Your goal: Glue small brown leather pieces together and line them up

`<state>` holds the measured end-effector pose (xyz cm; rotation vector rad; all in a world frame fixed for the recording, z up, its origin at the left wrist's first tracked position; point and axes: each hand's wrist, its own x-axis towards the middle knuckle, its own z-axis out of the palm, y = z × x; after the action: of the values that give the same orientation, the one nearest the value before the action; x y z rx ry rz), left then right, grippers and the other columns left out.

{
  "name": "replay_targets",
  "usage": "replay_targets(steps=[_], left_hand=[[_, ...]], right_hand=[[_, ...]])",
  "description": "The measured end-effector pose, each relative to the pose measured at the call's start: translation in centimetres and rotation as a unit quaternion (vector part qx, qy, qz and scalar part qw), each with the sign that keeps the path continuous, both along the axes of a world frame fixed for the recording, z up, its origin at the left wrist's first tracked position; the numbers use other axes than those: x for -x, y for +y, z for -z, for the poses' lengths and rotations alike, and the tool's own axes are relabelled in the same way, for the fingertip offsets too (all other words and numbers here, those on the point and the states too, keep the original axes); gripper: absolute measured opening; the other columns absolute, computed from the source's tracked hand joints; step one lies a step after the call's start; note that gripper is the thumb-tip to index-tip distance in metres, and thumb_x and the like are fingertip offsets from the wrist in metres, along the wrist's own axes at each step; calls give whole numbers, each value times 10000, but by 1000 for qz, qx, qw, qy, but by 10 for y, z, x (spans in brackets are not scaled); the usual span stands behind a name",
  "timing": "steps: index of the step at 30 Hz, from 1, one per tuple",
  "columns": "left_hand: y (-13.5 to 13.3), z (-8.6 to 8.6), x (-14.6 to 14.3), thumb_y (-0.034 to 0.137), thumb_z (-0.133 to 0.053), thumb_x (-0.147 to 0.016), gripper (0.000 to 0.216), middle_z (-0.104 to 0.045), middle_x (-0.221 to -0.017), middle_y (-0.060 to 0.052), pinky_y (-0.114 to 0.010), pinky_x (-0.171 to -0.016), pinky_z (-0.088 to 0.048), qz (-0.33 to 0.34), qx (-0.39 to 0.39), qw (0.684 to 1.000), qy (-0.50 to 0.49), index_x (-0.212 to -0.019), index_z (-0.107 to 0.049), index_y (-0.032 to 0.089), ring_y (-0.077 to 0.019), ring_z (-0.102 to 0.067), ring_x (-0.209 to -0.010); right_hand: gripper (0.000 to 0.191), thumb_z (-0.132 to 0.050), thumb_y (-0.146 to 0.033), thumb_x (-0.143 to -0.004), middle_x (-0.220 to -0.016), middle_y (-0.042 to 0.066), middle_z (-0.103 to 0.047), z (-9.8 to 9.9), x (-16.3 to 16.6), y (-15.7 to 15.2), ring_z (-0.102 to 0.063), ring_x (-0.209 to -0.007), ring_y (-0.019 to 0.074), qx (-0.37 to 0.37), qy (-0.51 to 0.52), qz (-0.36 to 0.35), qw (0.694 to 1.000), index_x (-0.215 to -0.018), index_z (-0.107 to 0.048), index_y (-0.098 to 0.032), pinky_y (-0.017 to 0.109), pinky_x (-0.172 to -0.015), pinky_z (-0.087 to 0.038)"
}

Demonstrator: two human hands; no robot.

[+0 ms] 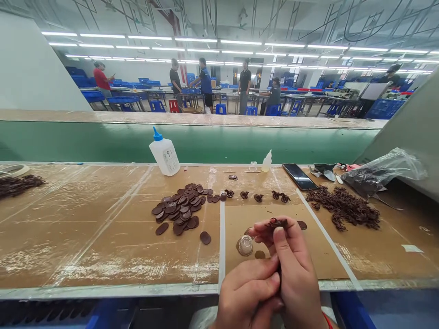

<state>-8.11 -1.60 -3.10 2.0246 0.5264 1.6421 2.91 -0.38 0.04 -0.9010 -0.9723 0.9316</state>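
Observation:
My right hand (297,265) is raised over the front of the table, its thumb and fingers pinching a small dark brown branched piece (277,223). Just below it, my left hand (248,290) is closed, with its fingertips against the right palm; what they grip, if anything, is hidden. Left of the hands, a small clear cup (245,246) sits on the brown board (236,219). Behind them, several small dark brown assembled pieces (258,198) stand in a row. A pile of dark brown oval discs (181,205) lies to the left.
A heap of brown branched parts (346,208) lies right, beside a black phone (299,176) and a plastic bag (387,171). At the back stand a blue-capped bottle (165,156) and a small dropper bottle (266,162). People stand far off beyond the green strip (219,141).

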Motion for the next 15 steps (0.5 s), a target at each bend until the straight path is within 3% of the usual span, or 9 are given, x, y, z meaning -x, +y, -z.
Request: replay_targets(steps=[5, 9, 12, 15], left_hand=[[-1, -3, 1, 233, -826, -854, 215, -840, -1058, -127, -273, -820, -642, 14, 78, 996, -27, -1063, -782, 251, -237, -814, -901], [-8, 5, 4, 173, -901, -746, 366, -826, -1066, -83, -258, -841, -627, 32, 178, 980, -78, -1076, -794, 292, -234, -791, -950], [-16, 23, 14, 197, -896, -762, 495, -780, -1119, -76, -277, -765, -641, 115, 303, 937, -130, -1205, -765, 374, -265, -788, -965], [-20, 41, 28, 264, -874, -805, 404, -720, -1165, -91, -289, -746, -629, 183, 406, 878, -174, -1188, -789, 364, -268, -797, -916]], right_hand=[[174, -612, -460, -1045, -930, -10, -719, 9, -2, -3, -698, -795, 114, 30, 11, -6, 999, -1061, -631, -288, 207, -714, -584], [200, -647, -488, -1019, -903, -10, -695, 18, -15, 3, -687, -805, 118, 33, -61, -15, 997, -1065, -683, -297, 190, -727, -579], [204, -684, -448, -996, -972, 42, -730, 24, -30, 12, -707, -829, 163, 38, -138, -41, 989, -1059, -733, -260, 215, -685, -586], [182, -708, -388, -963, -929, 63, -738, 28, -43, 20, -708, -803, 192, 36, -215, -79, 973, -987, -766, -217, 244, -669, -586]])
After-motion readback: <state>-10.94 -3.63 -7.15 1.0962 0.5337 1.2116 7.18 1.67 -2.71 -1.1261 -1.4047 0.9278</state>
